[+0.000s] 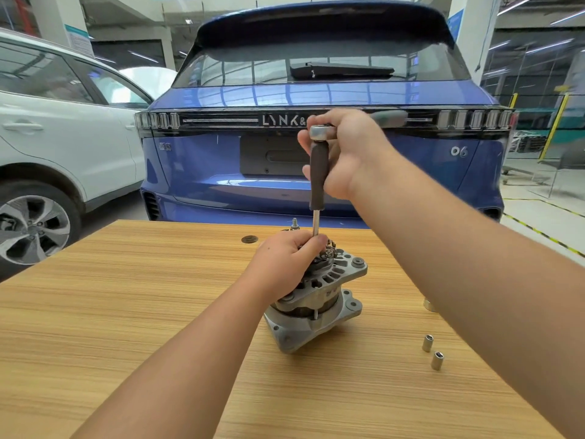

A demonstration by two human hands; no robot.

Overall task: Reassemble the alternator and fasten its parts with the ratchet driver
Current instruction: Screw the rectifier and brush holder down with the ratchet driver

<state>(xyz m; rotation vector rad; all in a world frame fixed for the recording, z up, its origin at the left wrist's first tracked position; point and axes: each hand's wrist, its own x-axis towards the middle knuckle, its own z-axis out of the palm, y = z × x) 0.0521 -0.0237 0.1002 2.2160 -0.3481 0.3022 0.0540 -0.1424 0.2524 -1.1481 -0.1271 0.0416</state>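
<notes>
A grey metal alternator stands upright on the wooden table, near its middle. My left hand grips the alternator's top and closes round the lower end of the driver's thin steel shaft. The ratchet driver stands vertical above the alternator, with a dark handle and a silver ratchet head on top. My right hand grips the driver at its head and upper handle. The driver's tip is hidden behind my left hand.
Two small silver sockets lie on the table to the right of the alternator, and a brass-coloured part peeks out beside my right forearm. A threaded stud and a dark disc sit near the far edge. A blue car and a white car stand beyond.
</notes>
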